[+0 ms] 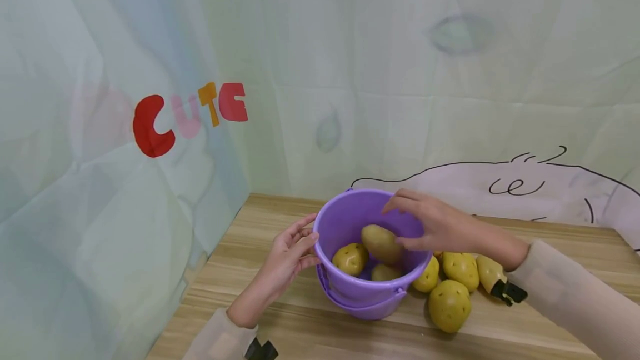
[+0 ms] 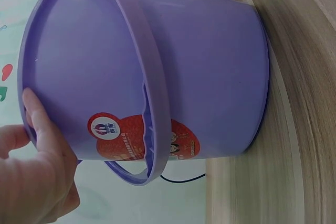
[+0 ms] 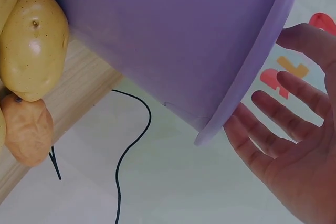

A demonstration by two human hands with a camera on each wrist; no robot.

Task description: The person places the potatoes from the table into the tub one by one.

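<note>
from the head, holds the purple bucket (image 1: 345, 218) lightly at the left side of its rim with the left hand (image 1: 292, 251), between thumb and bent fingers. reaches over the opposite side with the right hand (image 1: 425, 218), opened wide, thumb well apart from fingers. close by that thumb, inside the bucket, a potato (image 1: 380, 242), next to two other potatoes (image 1: 350, 260); hard to tell whether touching the thumb. outside, on the wooden table (image 1: 280, 315), more potatoes (image 1: 450, 305), just right of the bucket. from the left wrist, touches the bucket at the lip with left-hand thumb and fingers; farther down, a handle (image 2: 157, 93) crossing a red label (image 2: 123, 135). from the right wrist, spreads loosely parted fingers around the rim, apparently gripping nothing; near the base, a smooth potato (image 3: 34, 45) beside a wrinkled potato (image 3: 29, 129).
</note>
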